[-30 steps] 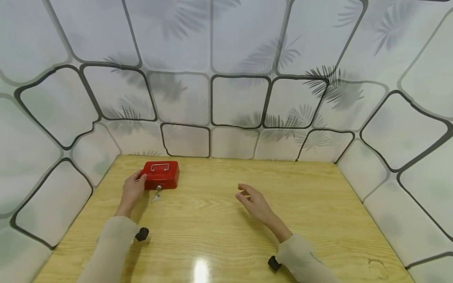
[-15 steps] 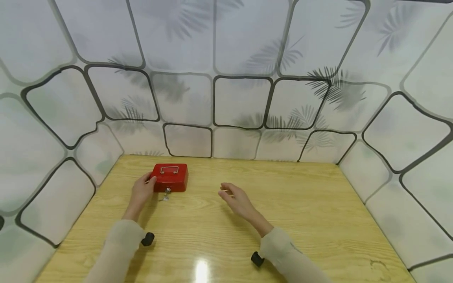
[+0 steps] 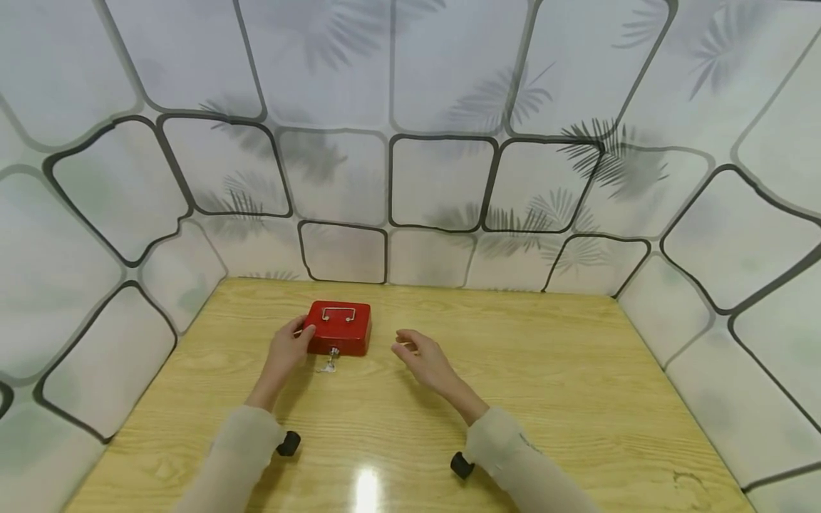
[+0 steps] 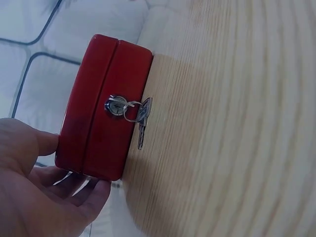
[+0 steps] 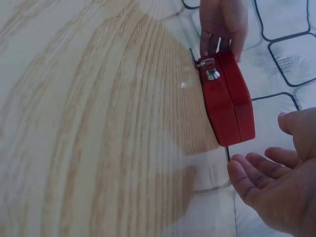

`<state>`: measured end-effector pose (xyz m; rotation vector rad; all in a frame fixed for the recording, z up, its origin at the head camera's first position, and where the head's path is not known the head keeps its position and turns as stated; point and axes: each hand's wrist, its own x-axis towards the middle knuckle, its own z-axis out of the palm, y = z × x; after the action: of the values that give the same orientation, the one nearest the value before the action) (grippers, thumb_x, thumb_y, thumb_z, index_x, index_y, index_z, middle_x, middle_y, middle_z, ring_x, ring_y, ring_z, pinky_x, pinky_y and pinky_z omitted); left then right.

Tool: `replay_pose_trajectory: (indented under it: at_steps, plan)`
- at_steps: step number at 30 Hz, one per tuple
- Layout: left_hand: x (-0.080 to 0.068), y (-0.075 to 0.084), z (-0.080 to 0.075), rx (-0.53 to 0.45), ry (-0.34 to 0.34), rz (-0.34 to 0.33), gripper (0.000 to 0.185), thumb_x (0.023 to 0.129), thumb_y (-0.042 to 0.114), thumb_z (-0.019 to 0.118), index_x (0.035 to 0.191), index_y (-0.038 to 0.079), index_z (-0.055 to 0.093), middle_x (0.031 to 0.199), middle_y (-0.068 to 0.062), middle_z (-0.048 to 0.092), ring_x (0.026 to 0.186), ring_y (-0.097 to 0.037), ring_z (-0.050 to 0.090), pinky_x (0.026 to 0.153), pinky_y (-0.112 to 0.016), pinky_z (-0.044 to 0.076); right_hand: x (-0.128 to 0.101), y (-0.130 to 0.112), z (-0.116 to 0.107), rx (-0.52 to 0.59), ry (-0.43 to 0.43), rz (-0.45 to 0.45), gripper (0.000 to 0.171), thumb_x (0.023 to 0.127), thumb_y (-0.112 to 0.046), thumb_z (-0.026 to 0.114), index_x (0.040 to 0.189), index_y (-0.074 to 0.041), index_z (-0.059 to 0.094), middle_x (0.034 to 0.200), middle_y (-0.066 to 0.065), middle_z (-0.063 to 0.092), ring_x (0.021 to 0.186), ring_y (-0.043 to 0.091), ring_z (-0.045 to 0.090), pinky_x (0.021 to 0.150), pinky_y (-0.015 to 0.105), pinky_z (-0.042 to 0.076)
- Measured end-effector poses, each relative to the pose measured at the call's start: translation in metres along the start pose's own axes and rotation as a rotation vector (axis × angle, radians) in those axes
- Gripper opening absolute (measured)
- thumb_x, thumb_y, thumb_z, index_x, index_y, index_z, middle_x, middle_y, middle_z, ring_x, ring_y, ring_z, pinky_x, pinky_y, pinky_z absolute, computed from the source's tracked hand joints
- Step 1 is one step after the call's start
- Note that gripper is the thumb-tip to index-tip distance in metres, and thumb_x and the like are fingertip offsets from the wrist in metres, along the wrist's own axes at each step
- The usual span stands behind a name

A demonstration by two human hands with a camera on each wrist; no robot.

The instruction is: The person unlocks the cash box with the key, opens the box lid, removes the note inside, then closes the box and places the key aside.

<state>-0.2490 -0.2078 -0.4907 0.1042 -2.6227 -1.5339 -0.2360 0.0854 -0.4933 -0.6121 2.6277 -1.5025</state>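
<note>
A small red metal cash box (image 3: pixel 338 328) with a wire handle on its lid sits on the wooden table (image 3: pixel 545 385), near the back left. A key (image 3: pixel 332 353) is in its front lock and a second key hangs from the ring (image 4: pixel 142 123). My left hand (image 3: pixel 291 345) is at the box's left end (image 4: pixel 103 108), thumb and fairly straight fingers (image 4: pixel 96 190) against it. My right hand (image 3: pixel 420 353) hovers with relaxed fingers just right of the box (image 5: pixel 229 103), palm toward it and not touching; it holds nothing.
Pale padded walls (image 3: pixel 436 185) with dark seams and leaf prints close the table in at the back, left and right. A bright glare (image 3: pixel 365 491) lies on the near edge of the table. Black camera mounts (image 3: pixel 288 443) sit at both wrists.
The red box has slid to the right along the table with my left hand against its end. My right hand has moved left, closer to the box.
</note>
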Motion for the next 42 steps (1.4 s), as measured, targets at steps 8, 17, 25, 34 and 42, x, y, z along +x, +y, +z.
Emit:
replay_pose_trajectory:
  at_steps: [8,17,25,34,42]
  plan:
    - [-0.008,0.012,0.022,-0.011,-0.053,-0.009,0.048,0.108,0.014,0.054,0.147,-0.013,0.045,0.144,-0.036,0.050,0.132,-0.050,0.051,0.109,-0.056,0.045,0.004,0.004,0.006,0.025,0.043,0.015,0.045,0.107,-0.021,0.058,0.140,0.009,0.055,0.130,0.025,0.064,0.114,0.038,0.065,0.096,0.051,0.055]
    - [-0.018,0.020,0.042,-0.045,-0.065,-0.015,0.047,0.107,0.016,0.057,0.146,-0.010,0.050,0.142,-0.032,0.054,0.130,-0.047,0.054,0.109,-0.055,0.046,0.008,0.002,0.011,0.035,0.097,0.041,0.045,0.105,-0.017,0.061,0.143,0.008,0.055,0.130,0.025,0.065,0.110,0.036,0.068,0.090,0.044,0.060]
    - [-0.024,0.025,0.055,-0.071,-0.052,0.036,0.043,0.104,0.012,0.063,0.138,-0.012,0.055,0.135,-0.032,0.060,0.123,-0.046,0.060,0.103,-0.053,0.051,0.002,0.002,0.002,0.065,0.146,0.080,0.041,0.102,-0.009,0.064,0.140,0.007,0.058,0.127,0.024,0.066,0.108,0.037,0.068,0.087,0.042,0.061]
    - [-0.030,0.032,0.069,-0.083,-0.068,0.007,0.043,0.103,0.014,0.064,0.137,-0.010,0.056,0.133,-0.028,0.062,0.121,-0.042,0.062,0.101,-0.050,0.053,-0.007,0.015,-0.016,0.050,0.158,0.060,0.038,0.100,-0.005,0.066,0.136,0.008,0.061,0.123,0.026,0.068,0.103,0.037,0.069,0.086,0.043,0.060]
    - [-0.036,0.040,0.082,-0.086,-0.093,0.036,0.041,0.103,0.012,0.063,0.136,-0.011,0.057,0.130,-0.029,0.064,0.118,-0.043,0.063,0.100,-0.050,0.054,-0.019,0.018,-0.031,0.083,0.147,0.113,0.040,0.100,-0.006,0.066,0.139,0.006,0.060,0.124,0.024,0.068,0.102,0.034,0.069,0.081,0.042,0.062]
